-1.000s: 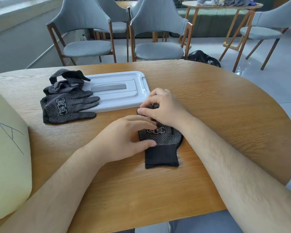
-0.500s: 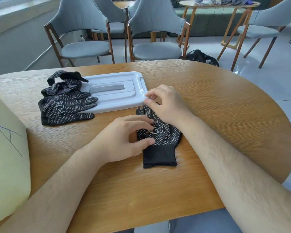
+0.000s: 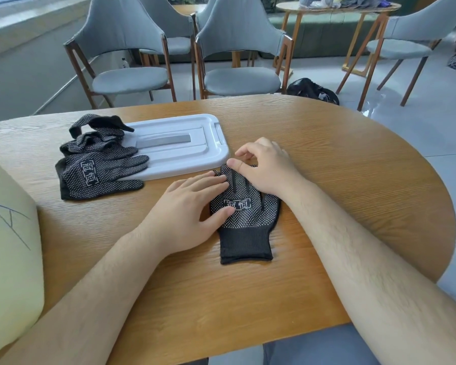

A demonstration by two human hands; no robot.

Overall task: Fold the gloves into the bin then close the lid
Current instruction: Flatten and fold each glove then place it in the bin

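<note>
A black dotted glove [image 3: 244, 217] lies flat on the wooden table [image 3: 353, 180], cuff toward me. My left hand [image 3: 187, 209] rests flat on its left side, fingers straight, thumb on the palm area. My right hand [image 3: 266, 167] sits at the glove's fingertips with curled fingers and pinches them with the thumb. A pile of more black gloves [image 3: 98, 167] lies at the left, partly on the white lid [image 3: 179, 151]. The pale bin [image 3: 8, 246] with a drawn mark stands at the left edge; its inside is hidden.
Grey chairs with wooden frames [image 3: 237, 61] stand behind the table. A black bag [image 3: 311, 90] lies on the floor beyond the far edge. A second small table [image 3: 337, 11] with clutter is at the back right.
My right hand has moved away from me and drawn the glove's fingers out straight. My left hand flattened onto the glove's left side. The view shifted slightly.
</note>
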